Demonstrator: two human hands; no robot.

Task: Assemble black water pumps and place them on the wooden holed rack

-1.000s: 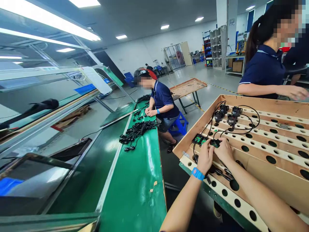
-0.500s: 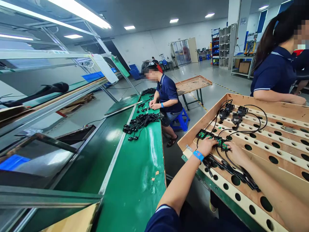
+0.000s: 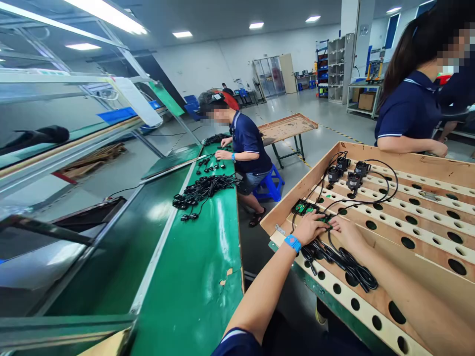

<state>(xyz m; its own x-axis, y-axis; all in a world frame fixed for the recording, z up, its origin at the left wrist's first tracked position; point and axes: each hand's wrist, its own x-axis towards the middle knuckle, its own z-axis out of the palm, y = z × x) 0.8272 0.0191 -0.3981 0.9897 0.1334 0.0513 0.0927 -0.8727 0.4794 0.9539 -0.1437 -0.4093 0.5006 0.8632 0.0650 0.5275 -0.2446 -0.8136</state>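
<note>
A row of black housings with green circuit boards lies near the left end of a wooden tray. My left hand, with a blue wrist strap, curls its fingers over a housing in this row. Close beside it, my right hand pinches the right end of the same row; the fingers partly hide the boards there. Bundled black cables run below both hands. Behind the row stand several black cylindrical units, with thin black leads looping from them.
Strips with round holes line the tray. Left of it runs a green bench bearing a pile of black cabled parts. A co-worker sits there on a blue stool; another person is behind the tray.
The view has swung slightly right. My right hand has moved closer to my left along the boards, covering the right-hand one more. The seated co-worker's hands have moved apart.
</note>
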